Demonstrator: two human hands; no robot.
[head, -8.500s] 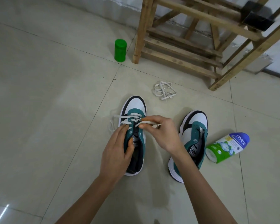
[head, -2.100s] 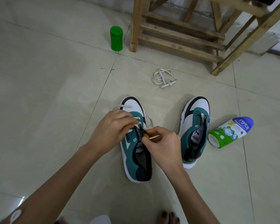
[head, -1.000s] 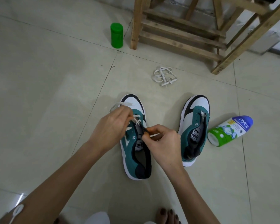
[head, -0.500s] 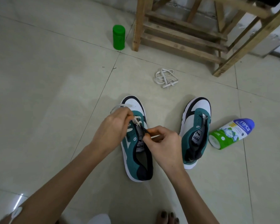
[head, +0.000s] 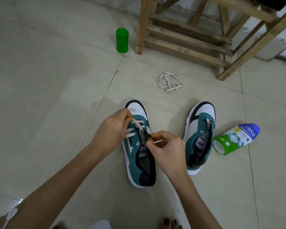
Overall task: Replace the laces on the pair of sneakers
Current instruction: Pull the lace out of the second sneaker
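Left hand: your left hand (head: pixel 112 131) curls its fingers round the white lace (head: pixel 139 125) at the outer eyelets of the left sneaker (head: pixel 134 161), which stands on the floor between your arms.
Right hand: your right hand (head: pixel 167 146) pinches the lace's other end, thumb against forefinger, at the inner eyelet flap.
Just changed: almost nothing in the last second; both grips hold.
Against 8.5 s ago: the slack loop beside the toe is gone and the lacing has climbed toward mid-shoe.
Meaning: this shoe looks part-laced. The right sneaker (head: pixel 203 128) is bare, and a coiled lace (head: pixel 169 81) waits beyond it.
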